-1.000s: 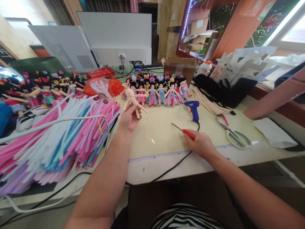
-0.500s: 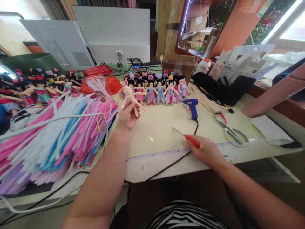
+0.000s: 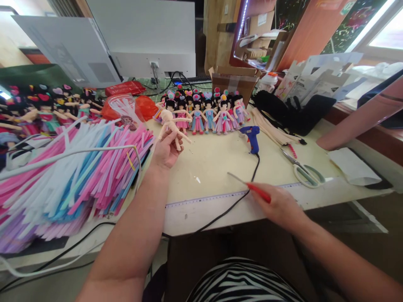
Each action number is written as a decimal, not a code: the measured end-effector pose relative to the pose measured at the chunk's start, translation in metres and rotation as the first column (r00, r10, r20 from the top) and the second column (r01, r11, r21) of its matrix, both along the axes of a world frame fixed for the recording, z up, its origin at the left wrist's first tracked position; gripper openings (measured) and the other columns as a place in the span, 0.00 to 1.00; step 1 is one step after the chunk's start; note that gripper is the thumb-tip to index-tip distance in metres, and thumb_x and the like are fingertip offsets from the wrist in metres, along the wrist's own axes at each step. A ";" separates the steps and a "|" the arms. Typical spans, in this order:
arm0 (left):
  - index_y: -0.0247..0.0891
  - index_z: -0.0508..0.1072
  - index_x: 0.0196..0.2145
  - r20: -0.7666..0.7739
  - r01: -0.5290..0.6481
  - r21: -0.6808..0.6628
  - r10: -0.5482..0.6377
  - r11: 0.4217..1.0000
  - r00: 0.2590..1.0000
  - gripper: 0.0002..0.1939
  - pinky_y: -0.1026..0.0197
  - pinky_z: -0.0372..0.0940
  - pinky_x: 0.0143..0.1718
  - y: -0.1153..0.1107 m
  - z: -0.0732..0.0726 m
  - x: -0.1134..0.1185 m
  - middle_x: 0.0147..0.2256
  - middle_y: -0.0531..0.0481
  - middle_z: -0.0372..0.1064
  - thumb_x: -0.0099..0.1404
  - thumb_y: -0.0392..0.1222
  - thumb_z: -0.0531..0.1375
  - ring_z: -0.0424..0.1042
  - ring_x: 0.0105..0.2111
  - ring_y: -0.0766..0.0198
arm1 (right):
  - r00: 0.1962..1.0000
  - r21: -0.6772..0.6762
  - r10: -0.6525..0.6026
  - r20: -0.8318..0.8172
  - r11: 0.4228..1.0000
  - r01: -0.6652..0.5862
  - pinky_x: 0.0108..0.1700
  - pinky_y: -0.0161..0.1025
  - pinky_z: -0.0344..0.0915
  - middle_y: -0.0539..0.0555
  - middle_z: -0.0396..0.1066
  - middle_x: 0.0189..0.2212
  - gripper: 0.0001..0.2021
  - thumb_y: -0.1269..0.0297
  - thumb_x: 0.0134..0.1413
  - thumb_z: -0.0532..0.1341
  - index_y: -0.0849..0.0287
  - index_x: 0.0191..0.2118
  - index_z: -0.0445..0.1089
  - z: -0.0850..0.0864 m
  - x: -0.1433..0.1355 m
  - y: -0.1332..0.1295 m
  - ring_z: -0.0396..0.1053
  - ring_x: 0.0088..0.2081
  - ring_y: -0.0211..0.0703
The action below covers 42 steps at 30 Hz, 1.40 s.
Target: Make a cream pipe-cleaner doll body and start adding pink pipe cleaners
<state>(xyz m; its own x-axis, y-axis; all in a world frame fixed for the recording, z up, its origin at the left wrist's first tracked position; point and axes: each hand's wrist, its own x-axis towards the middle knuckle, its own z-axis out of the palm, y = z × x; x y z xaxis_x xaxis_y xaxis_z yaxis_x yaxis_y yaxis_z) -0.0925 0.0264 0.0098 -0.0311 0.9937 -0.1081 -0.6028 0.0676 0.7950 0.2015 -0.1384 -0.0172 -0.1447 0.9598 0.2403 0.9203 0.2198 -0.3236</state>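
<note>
My left hand (image 3: 168,150) is closed around the lower body of a bare, cream-coloured doll figure (image 3: 170,124). The doll has a round head, thin arms held out and dangling legs, with no hair or clothes on it. Low over the front of the table, my right hand (image 3: 278,205) grips the red handle of a screwdriver-like tool (image 3: 258,192). Its thin metal shaft points left, toward the middle of the table, apart from the doll. Beyond that hand, a blue glue gun (image 3: 252,138) lies on the table, its black cord running toward the front edge.
Finished dolls (image 3: 208,113) stand in rows behind the doll figure. Pink, white and blue chenille stems (image 3: 94,167) are heaped at left. Scissors (image 3: 304,170) lie at right near cream stems (image 3: 270,128). A printed ruler strip (image 3: 201,200) runs along the table's front.
The whole view has shifted slightly. My left hand keeps its hold on the doll figure, while the right has shifted a little, with the red-handled tool still in its grip.
</note>
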 end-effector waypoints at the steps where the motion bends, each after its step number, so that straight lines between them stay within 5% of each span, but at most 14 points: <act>1: 0.39 0.71 0.29 0.002 -0.002 0.002 0.002 1.000 1.000 0.05 0.68 0.62 0.21 0.000 0.000 0.000 0.21 0.58 0.69 0.61 0.33 0.64 0.67 0.19 0.72 | 0.999 0.020 -0.044 0.010 0.999 0.043 0.43 0.48 0.75 0.59 0.81 0.40 0.18 0.60 0.60 0.53 0.59 0.45 0.78 0.000 0.001 -0.001 0.79 0.40 0.55; 3: 0.39 0.71 0.29 0.001 -0.001 0.005 0.001 1.000 1.000 0.05 0.68 0.61 0.20 0.001 -0.001 0.000 0.21 0.58 0.69 0.61 0.34 0.64 0.67 0.18 0.73 | 0.998 0.035 -0.061 0.015 0.998 0.060 0.42 0.48 0.76 0.60 0.80 0.40 0.18 0.61 0.60 0.53 0.60 0.46 0.78 0.000 0.001 -0.004 0.79 0.40 0.55; 7: 0.39 0.72 0.30 -0.017 0.006 0.002 -0.006 1.000 1.000 0.05 0.68 0.61 0.21 0.001 -0.002 0.000 0.22 0.58 0.69 0.61 0.35 0.65 0.67 0.19 0.73 | 0.993 -0.014 0.111 -0.026 0.994 -0.112 0.42 0.44 0.76 0.56 0.80 0.41 0.17 0.61 0.62 0.53 0.56 0.48 0.77 0.001 0.001 -0.014 0.79 0.40 0.50; 11: 0.40 0.71 0.30 -0.023 0.001 -0.008 -0.001 1.000 1.000 0.04 0.68 0.61 0.21 0.001 -0.001 0.000 0.22 0.58 0.69 0.61 0.35 0.64 0.67 0.19 0.73 | 0.999 0.054 0.043 0.003 0.998 -0.043 0.38 0.44 0.76 0.57 0.81 0.39 0.17 0.61 0.61 0.54 0.58 0.46 0.78 0.004 0.004 -0.030 0.79 0.38 0.51; 16: 0.40 0.71 0.30 -0.027 0.018 -0.025 -0.019 1.000 0.999 0.04 0.68 0.61 0.21 0.000 -0.001 0.003 0.21 0.58 0.69 0.62 0.35 0.63 0.67 0.19 0.72 | 0.977 -0.016 0.209 -0.036 0.978 -0.210 0.34 0.37 0.75 0.55 0.80 0.35 0.18 0.65 0.63 0.51 0.58 0.51 0.75 0.005 -0.008 -0.047 0.78 0.31 0.43; 21: 0.39 0.72 0.31 -0.026 0.009 -0.030 -0.010 1.000 1.000 0.04 0.69 0.60 0.20 -0.002 0.001 0.004 0.21 0.58 0.69 0.63 0.34 0.62 0.67 0.19 0.73 | 0.992 0.075 0.127 0.007 0.989 -0.127 0.36 0.41 0.76 0.58 0.80 0.38 0.17 0.63 0.62 0.52 0.59 0.47 0.77 0.002 -0.019 -0.028 0.79 0.35 0.48; 25: 0.40 0.72 0.32 -0.041 0.002 -0.035 -0.004 0.999 0.999 0.03 0.69 0.60 0.21 -0.002 0.001 0.003 0.22 0.58 0.70 0.63 0.35 0.63 0.67 0.19 0.73 | 0.975 0.011 0.220 -0.014 0.975 -0.220 0.38 0.39 0.75 0.56 0.80 0.38 0.17 0.64 0.62 0.52 0.57 0.48 0.76 0.001 -0.027 -0.018 0.79 0.36 0.46; 36: 0.40 0.73 0.33 -0.031 0.015 0.001 -0.015 1.000 0.999 0.04 0.68 0.61 0.21 0.001 -0.005 0.002 0.22 0.58 0.70 0.60 0.37 0.65 0.67 0.19 0.73 | 0.996 0.015 0.082 -0.024 0.997 -0.081 0.40 0.42 0.74 0.56 0.80 0.39 0.16 0.61 0.62 0.53 0.54 0.45 0.78 0.004 -0.030 -0.009 0.78 0.37 0.49; 42: 0.39 0.73 0.32 -0.025 0.009 -0.014 -0.009 1.000 1.000 0.03 0.68 0.60 0.21 -0.001 -0.003 0.003 0.23 0.57 0.70 0.61 0.36 0.64 0.67 0.19 0.73 | 0.933 -0.044 0.356 -0.050 0.933 -0.358 0.37 0.39 0.73 0.56 0.79 0.36 0.18 0.65 0.62 0.52 0.56 0.50 0.75 0.004 -0.060 -0.018 0.77 0.34 0.45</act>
<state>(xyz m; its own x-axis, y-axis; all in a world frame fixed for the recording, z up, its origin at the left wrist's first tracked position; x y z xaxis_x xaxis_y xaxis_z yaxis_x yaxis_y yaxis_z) -0.0900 0.0256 0.0065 -0.0247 0.9923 -0.1211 -0.5824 0.0842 0.8085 0.1412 -0.1560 -0.0133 -0.4714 0.8579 0.2044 0.7702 0.5134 -0.3785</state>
